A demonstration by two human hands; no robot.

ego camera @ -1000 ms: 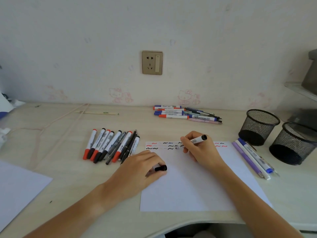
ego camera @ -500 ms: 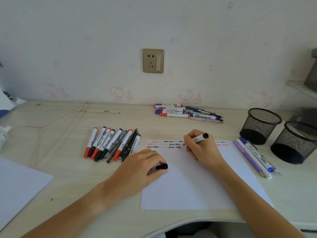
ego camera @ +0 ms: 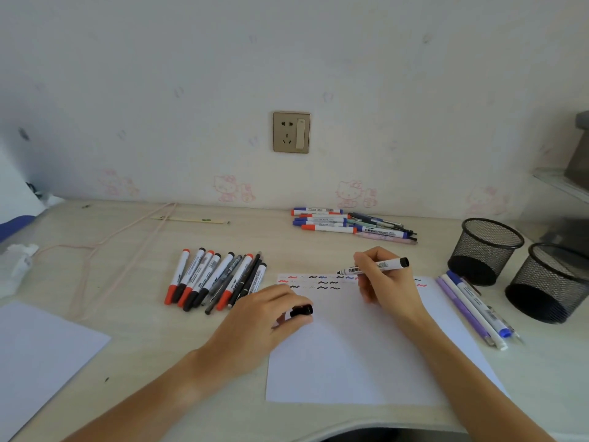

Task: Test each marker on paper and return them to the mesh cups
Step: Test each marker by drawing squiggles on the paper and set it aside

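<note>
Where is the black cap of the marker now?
The cap is in the left hand, on the paper's left edge, near the marker row.

2 mesh cups (ego camera: 485,250), 2 paper sheets (ego camera: 366,352), 1 wall socket (ego camera: 291,132), and 1 loose black cap (ego camera: 302,311).

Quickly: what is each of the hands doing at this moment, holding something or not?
Left hand: closed, pinching the black cap.
Right hand: closed around the black marker, tip over the paper.

Head-worn view, downward over desk (ego camera: 134,317)
</note>
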